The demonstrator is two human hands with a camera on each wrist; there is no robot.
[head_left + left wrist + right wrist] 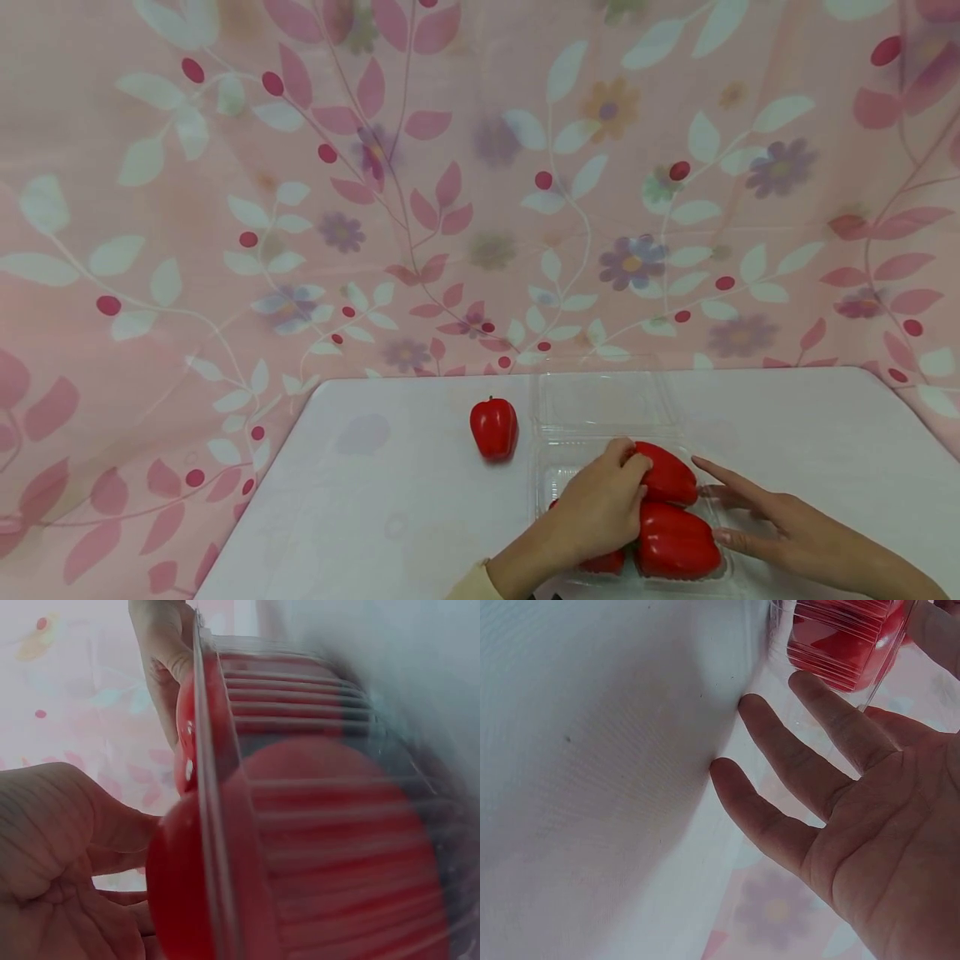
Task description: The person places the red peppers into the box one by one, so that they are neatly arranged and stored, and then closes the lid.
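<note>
A clear plastic clamshell box (546,483) lies with its lid folded back. Inside sit a lower right red bell pepper (677,542), an upper red bell pepper (666,475) and a lower left red bell pepper (604,562), mostly covered by my left hand (600,504). That hand reaches over the box and holds the left end of the upper pepper with curled fingers; its fingertips are partly hidden. At the box's right side, my right hand (787,525) has its fingers spread, their tips close to the box wall. The right wrist view shows its palm bare.
Another red bell pepper (494,429) stands on the white table (390,500), left of the box. The transparent lid (603,400) lies flat toward the table's back edge. A pink floral cloth (450,208) hangs behind the table.
</note>
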